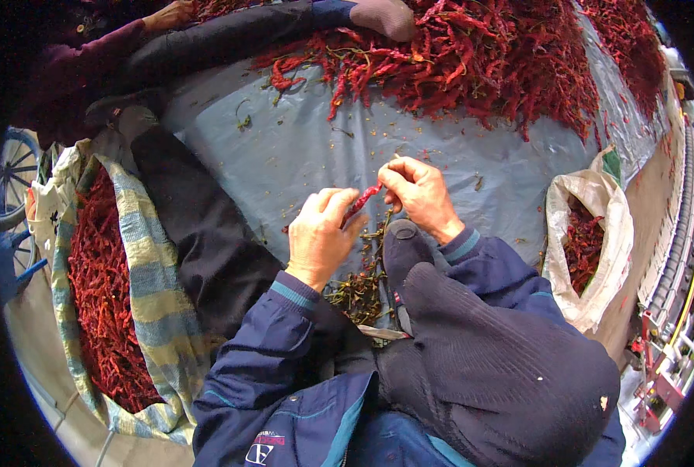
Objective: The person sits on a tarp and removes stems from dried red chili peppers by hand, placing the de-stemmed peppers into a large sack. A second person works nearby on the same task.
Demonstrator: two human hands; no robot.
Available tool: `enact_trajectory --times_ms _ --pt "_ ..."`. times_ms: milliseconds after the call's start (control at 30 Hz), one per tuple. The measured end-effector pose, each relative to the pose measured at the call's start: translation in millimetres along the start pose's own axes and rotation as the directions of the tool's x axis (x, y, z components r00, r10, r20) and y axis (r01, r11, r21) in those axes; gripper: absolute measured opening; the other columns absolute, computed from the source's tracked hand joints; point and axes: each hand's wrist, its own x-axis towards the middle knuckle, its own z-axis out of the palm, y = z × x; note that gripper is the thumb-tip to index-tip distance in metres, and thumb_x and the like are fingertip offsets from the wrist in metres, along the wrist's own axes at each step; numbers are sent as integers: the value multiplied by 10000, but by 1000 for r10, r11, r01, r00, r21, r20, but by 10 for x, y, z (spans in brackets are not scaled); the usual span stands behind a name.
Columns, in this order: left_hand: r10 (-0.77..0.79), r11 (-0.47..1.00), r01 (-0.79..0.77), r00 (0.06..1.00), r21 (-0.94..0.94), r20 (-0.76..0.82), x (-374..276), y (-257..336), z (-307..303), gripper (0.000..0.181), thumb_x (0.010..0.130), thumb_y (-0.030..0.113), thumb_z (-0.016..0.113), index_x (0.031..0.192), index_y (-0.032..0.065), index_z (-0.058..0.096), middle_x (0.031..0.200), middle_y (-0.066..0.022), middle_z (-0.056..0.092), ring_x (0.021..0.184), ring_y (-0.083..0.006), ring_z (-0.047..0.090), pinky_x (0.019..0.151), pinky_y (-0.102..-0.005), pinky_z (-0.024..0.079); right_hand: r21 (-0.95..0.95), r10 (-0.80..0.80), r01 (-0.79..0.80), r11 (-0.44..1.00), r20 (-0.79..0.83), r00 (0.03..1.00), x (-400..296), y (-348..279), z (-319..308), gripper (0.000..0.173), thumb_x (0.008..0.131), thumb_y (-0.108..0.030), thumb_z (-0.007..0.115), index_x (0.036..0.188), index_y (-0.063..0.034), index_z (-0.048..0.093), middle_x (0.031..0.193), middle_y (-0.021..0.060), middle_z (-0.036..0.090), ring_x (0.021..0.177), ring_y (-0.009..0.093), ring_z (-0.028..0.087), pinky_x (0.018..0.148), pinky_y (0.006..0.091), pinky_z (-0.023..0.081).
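Observation:
One dried red chili pepper (365, 198) stretches between my two hands, above a grey plastic sheet. My left hand (322, 233) grips its lower-left end between thumb and fingers. At the upper-right end, the thumb and forefinger of my right hand (420, 190) pinch the pepper near its tip, where a short pale stem seems to stick up past the fingers. Below the hands, between my legs, lies a small pile of green-brown stems and plant scraps (356, 295). Beyond my hands, a large heap of dried red chilies (481, 64) spreads over the plastic sheet (300, 140).
On the left stands a striped woven sack (154, 274) full of red chilies; on the right, a white sack (618, 233) holds darker ones. Another person's socked foot (385, 17) rests against the heap. A blue spoked wheel (17, 169) is at the far left.

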Motion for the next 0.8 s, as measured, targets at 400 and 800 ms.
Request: enact_trajectory --times_ms 400,800 --pt "-234 738 420 893 -528 384 85 -5 93 146 922 69 762 1043 5 710 860 5 686 762 -61 603 681 -231 501 -12 -164 166 986 102 981 -308 42 -22 106 968 -105 710 1005 -10 737 853 8 712 778 75 644 686 239 525" --pt "-140 313 594 801 -741 582 42 -15 -14 100 1031 119 613 1069 40 662 874 -11 656 716 -90 582 620 -251 493 709 36 -310 634 373 927 -348 117 -17 186 1019 -218 625 1023 -37 669 794 44 669 682 136 643 607 284 545"
